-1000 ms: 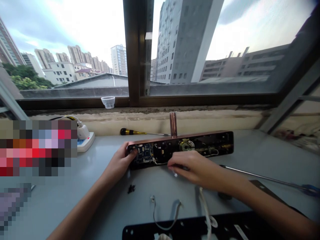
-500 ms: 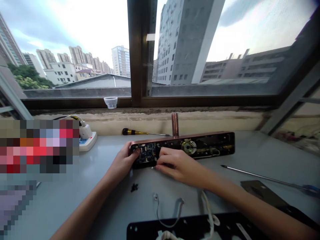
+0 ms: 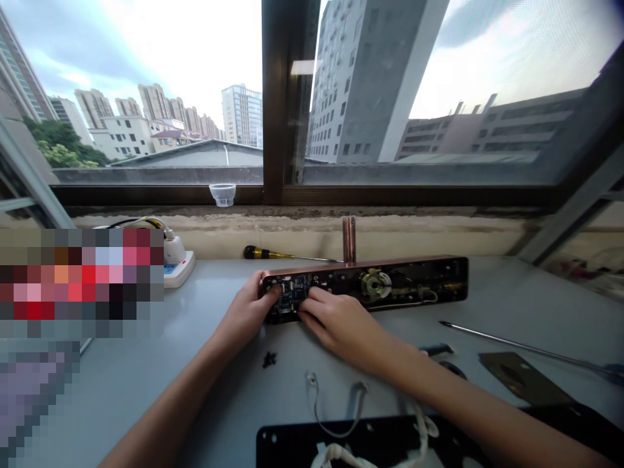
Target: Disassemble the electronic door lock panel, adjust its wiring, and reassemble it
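A long, open copper-coloured housing (image 3: pixel 414 283) stands on its edge, its dark inside facing me. At its left end my left hand (image 3: pixel 244 309) grips the casing, thumb on the front by a blue circuit board (image 3: pixel 295 290) and fingers behind. Bent fingers of my right hand (image 3: pixel 344 328) press together at the board's lower right edge; anything between their tips is hidden. A copper tube (image 3: pixel 349 240) rises behind the housing. Below my hands lie a small cluster of black pieces (image 3: pixel 270 359) and a thin cable (image 3: pixel 336 434) with connectors at its ends.
Behind the housing lies a yellow-and-black screwdriver (image 3: pixel 268 253). A long screwdriver (image 3: pixel 511 343) and a dark flat plate (image 3: pixel 524 377) are at right. A black panel (image 3: pixel 287 442) with white wires sits in front. A power strip (image 3: pixel 182 270) stands left; a plastic cup (image 3: pixel 223 194) is by the window.
My right fingertips have moved up from the housing's lower edge onto the board. A small white bit beside them is no longer visible. My left hand keeps its grip; the view has shifted slightly.
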The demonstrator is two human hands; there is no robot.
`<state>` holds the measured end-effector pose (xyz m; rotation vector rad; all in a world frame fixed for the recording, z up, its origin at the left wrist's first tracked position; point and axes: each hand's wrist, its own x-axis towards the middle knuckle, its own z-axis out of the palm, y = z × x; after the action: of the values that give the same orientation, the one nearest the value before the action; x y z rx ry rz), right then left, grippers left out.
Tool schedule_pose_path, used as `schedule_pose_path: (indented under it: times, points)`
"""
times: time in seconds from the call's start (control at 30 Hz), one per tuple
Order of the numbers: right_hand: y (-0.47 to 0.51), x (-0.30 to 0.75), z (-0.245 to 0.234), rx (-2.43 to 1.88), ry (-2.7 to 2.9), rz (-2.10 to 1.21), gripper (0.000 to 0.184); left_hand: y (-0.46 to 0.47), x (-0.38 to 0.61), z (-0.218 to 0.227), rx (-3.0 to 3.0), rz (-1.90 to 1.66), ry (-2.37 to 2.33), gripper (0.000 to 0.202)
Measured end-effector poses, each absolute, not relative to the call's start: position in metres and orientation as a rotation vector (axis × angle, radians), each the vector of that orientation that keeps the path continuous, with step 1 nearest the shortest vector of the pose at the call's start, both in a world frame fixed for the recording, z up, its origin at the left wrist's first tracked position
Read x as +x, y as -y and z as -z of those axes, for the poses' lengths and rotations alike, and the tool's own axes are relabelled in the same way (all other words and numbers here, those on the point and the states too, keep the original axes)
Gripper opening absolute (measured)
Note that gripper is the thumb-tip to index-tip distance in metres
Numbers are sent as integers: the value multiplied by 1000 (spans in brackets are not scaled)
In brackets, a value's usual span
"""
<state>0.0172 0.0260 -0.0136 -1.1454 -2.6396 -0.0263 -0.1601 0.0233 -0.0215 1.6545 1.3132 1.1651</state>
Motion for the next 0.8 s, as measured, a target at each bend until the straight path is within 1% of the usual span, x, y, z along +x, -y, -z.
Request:
schedule_pose_path:
  times: [0.17,0.33,0.8]
  points:
    - [-23,9,14,-1251,2613,124,22,-24,-160,23,1641,-1157,-1311,25]
    - [-23,4,15,-1276,2623,156,20,-25,-159,24,1634,-1182,-1286,25]
    - [-19,0,13,-1418,2563,111,24,-23,-159,22,1666,-1159,-1342,22]
